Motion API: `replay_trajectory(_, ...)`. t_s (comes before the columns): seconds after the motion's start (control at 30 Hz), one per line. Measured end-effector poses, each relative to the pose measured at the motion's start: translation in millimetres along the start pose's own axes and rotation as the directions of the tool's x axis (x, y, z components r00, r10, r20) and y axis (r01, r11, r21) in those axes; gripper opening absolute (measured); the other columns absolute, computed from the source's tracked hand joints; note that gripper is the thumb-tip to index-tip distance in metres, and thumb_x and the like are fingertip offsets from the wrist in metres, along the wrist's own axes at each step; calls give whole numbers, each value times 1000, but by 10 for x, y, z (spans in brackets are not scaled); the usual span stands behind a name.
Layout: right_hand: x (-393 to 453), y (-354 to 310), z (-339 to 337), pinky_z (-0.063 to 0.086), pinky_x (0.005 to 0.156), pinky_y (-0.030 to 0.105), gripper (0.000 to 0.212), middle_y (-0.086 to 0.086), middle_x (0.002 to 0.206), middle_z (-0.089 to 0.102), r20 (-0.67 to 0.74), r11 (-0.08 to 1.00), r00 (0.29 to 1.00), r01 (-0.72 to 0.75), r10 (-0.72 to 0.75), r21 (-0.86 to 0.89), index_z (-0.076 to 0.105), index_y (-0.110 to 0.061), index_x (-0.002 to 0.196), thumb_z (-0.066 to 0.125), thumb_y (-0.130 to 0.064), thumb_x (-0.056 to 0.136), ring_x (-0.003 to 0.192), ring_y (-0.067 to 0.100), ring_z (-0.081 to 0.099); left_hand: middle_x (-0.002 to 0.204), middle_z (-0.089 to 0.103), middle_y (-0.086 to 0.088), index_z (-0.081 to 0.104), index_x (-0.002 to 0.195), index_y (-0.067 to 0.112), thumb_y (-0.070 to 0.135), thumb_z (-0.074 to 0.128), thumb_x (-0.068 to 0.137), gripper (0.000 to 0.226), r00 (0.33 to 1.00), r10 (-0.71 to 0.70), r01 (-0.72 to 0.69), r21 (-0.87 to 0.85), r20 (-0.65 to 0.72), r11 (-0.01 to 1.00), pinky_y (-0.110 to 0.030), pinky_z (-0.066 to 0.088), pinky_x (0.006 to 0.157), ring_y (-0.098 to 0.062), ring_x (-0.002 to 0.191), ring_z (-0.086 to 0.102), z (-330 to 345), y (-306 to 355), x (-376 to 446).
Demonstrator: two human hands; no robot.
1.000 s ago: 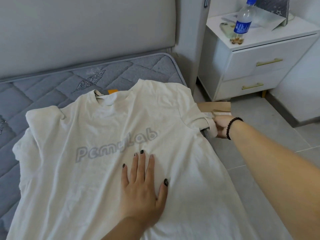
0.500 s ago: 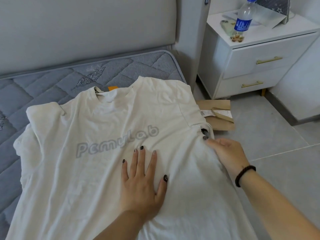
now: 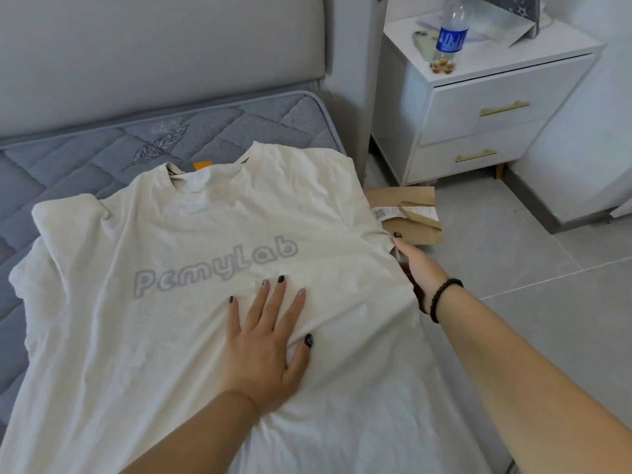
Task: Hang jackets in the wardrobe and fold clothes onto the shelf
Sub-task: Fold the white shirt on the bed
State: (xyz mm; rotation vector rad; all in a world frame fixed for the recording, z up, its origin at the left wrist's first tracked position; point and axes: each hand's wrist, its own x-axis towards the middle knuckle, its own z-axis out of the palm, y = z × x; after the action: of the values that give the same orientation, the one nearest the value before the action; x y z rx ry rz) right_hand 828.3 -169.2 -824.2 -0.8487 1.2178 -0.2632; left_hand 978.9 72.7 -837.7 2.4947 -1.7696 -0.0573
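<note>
A white T-shirt (image 3: 191, 302) with grey "PemyLab" lettering lies spread face up on the grey quilted mattress (image 3: 85, 165). My left hand (image 3: 266, 347) presses flat on the shirt's chest just below the lettering, fingers spread. My right hand (image 3: 419, 271), with a dark bead bracelet on the wrist, is at the shirt's right side edge below the sleeve. Its thumb lies on top of the fabric and its fingers are hidden under the edge, holding it. The right sleeve is tucked out of sight. The left sleeve lies folded over at the far left.
A brown paper bag (image 3: 410, 213) lies on the tiled floor beside the bed. A white nightstand (image 3: 485, 107) with two drawers stands behind it, carrying a water bottle (image 3: 449, 35). The padded headboard (image 3: 154, 53) rises behind the mattress.
My right hand came back from the sleeve end near the paper bag and slid under the shirt's right edge. The sleeve is now tucked in. My left hand stayed pressed in place.
</note>
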Motion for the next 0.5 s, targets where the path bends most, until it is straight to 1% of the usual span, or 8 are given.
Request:
replay_trajectory(0.07,142,-151,125,54,56,24,30,-1,80,75,82,982,996,-36,21,185,75,-24,88,56,-48,90,69,18,72,162,18,-2,22,154,30,51,30,92,66,1000,-3,3,-2,-3,1000,-60,12,116,-24,151,9,3,-5,2)
replay_trajectory(0.13,312,-226,227,50,49,21,27,1,67,72,29,978,999,-28,22,207,70,-14,88,56,-37,93,58,17,69,162,18,-2,23,154,30,51,31,91,66,1000,0,-1,-8,-4,1000,-60,12,115,-24,151,9,8,-5,3)
replay_trajectory(0.2,442,-280,272,49,48,24,20,5,72,68,-45,971,999,-17,28,238,62,-7,99,55,-25,96,59,18,64,162,18,-2,23,154,31,52,32,91,67,1000,4,-4,-14,-5,1000,-60,12,115,-24,150,10,12,-6,2)
replay_trajectory(0.27,540,-382,232,54,56,29,14,7,94,65,-116,922,992,7,41,386,58,-8,106,51,-17,98,73,18,62,162,18,-2,22,154,31,52,32,91,67,1000,4,-5,-21,-11,1000,-60,12,115,-24,150,10,19,-11,5)
replay_trajectory(0.37,557,-635,153,52,91,34,12,5,126,58,-284,841,959,165,-14,515,54,-14,102,44,-19,100,102,19,58,162,17,-2,20,154,31,53,32,92,67,1000,4,-5,-20,-10,1000,-60,12,115,-24,151,10,26,-20,9)
replay_trajectory(0.43,407,-705,288,51,89,34,18,5,115,63,-436,875,851,423,-294,236,57,-13,106,44,-23,99,99,17,60,162,17,-2,20,154,30,53,31,92,67,1000,2,-2,-17,-11,1000,-60,13,115,-24,151,10,26,-19,12)
replay_trajectory(0.47,266,-689,420,50,83,29,19,1,102,65,-412,800,749,596,-519,75,60,-13,105,45,-22,99,91,10,61,162,17,-2,20,154,30,53,31,92,67,1000,2,-2,-16,-9,1000,-60,13,115,-25,150,10,24,-16,14)
replay_trajectory(0.5,114,-643,579,48,81,24,19,-4,97,64,-268,681,643,728,-717,-76,62,-12,106,47,-20,98,89,5,59,162,17,-2,21,154,30,53,32,92,68,1000,2,-2,-15,-7,1000,-59,13,115,-25,150,11,22,-12,12)
